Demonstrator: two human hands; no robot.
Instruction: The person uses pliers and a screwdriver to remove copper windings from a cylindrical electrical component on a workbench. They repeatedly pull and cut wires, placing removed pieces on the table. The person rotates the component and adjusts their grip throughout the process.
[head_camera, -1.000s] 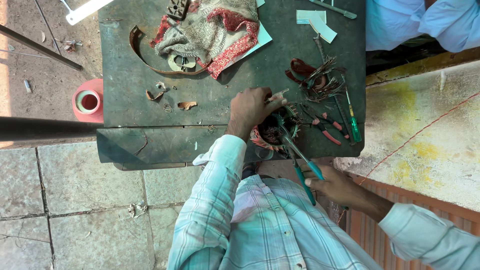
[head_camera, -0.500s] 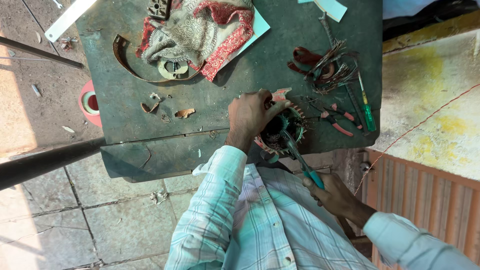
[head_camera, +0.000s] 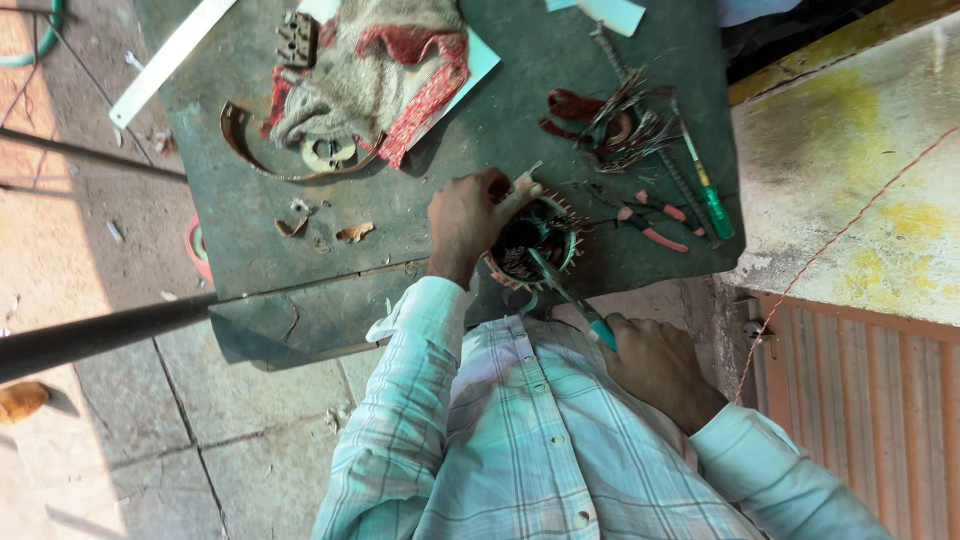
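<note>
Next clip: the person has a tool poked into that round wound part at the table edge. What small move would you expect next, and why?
Probably a short pry or push with the teal-handled tool. The right hand grips its handle and its tip sits inside the round wound part, which the left hand steadies from the side at the edge of the green table. Both hands look set for working the windings.

The stator (head_camera: 530, 243) sits at the near edge of the table (head_camera: 640, 60), with the left hand (head_camera: 470, 215) on its left and the right hand (head_camera: 655, 365) nearer, holding a tool (head_camera: 565, 290) into it. Pliers (head_camera: 650, 215) and a screwdriver (head_camera: 705, 185) lie to its right, wire scraps (head_camera: 615, 120) beyond them. A cloth (head_camera: 375, 60) lies at the far left.
</note>
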